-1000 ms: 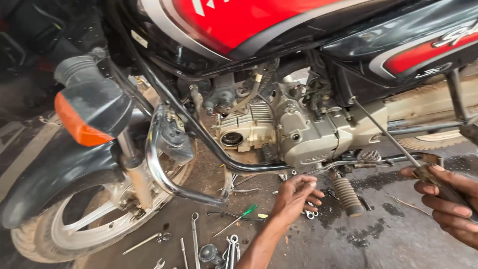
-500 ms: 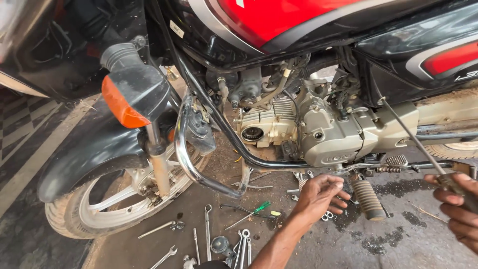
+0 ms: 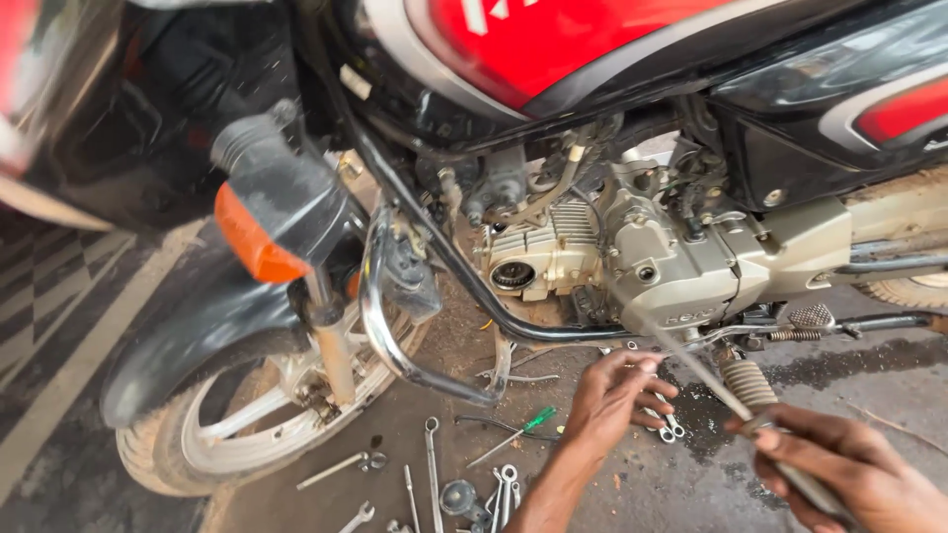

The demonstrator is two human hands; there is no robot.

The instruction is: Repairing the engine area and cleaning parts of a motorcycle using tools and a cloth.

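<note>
A red and black motorcycle stands before me, its silver engine (image 3: 632, 257) exposed above the ground. My left hand (image 3: 617, 395) reaches under the engine, fingers curled near a small piece I cannot make out. My right hand (image 3: 854, 469) grips the handle of a long thin metal tool (image 3: 706, 380) that slants up toward the underside of the engine. A ring of small spanners (image 3: 667, 424) lies just right of my left hand.
Several spanners (image 3: 432, 459) and a green-handled screwdriver (image 3: 523, 426) lie scattered on the oily ground. The front wheel (image 3: 247, 415), chrome crash guard (image 3: 390, 336) and orange indicator (image 3: 252, 242) are at left. A footrest (image 3: 810, 318) and kick lever (image 3: 748, 383) sit at right.
My view has moved closer and shifted right. My right hand came in from the right edge toward the middle, bringing the long tool's tip under the engine. My left hand stays beneath the engine.
</note>
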